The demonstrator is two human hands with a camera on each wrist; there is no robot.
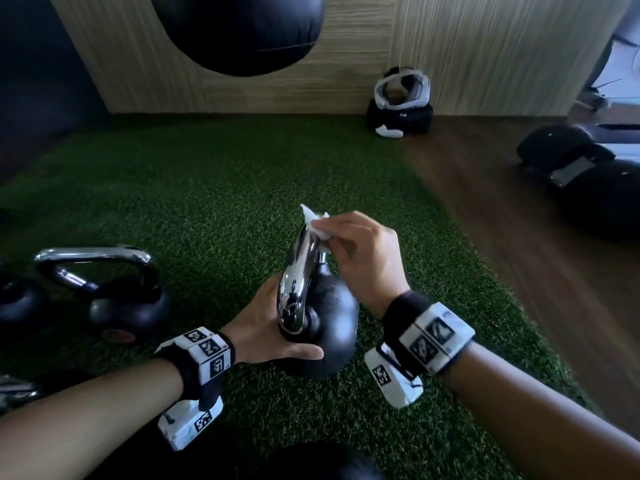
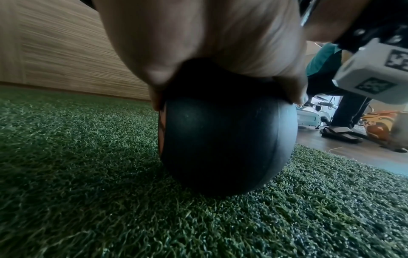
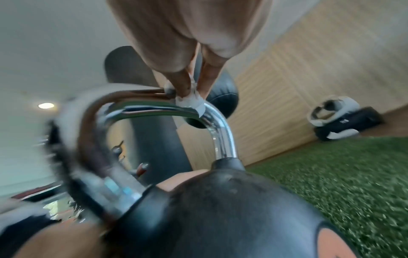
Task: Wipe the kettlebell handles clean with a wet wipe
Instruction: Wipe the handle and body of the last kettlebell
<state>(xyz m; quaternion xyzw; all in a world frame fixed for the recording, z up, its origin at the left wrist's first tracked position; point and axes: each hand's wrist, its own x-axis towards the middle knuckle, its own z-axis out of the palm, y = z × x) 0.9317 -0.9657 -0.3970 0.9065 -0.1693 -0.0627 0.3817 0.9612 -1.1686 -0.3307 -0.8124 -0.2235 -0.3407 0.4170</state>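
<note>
The right hand [image 1: 360, 251] pinches a wipe [image 1: 317, 221] on the shiny handle [image 1: 298, 282]. The left hand [image 1: 266, 327] cups the tipped kettlebell [image 1: 329, 323] on the grass [image 1: 207, 188]. If that hand slips, the bell could roll away.

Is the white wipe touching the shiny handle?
Touching. The right wrist view shows the wet wipe, pinched in the right hand, pressed flat onto the top of the chrome handle.
</note>
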